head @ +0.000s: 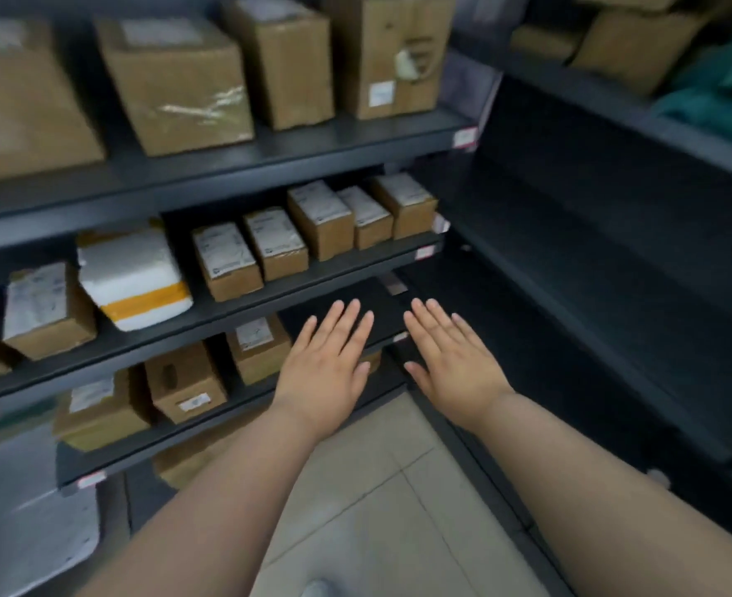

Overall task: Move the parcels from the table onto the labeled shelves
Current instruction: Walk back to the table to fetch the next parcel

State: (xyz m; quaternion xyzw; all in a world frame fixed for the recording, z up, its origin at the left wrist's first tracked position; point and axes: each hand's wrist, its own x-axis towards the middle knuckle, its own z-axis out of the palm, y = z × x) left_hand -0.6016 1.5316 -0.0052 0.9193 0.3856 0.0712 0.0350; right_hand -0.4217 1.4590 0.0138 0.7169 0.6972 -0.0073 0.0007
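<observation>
Left of the flat fingers [343, 321], parcels [276, 245] sit shelved.

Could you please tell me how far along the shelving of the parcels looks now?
Done: the left shelves already hold many parcels, including a row of small labelled boxes and a white parcel with yellow tape. In hand: nothing; the left hand and right hand are both flat and empty before the shelves. Left: the table is out of view, so the remaining parcels cannot be counted.
</observation>
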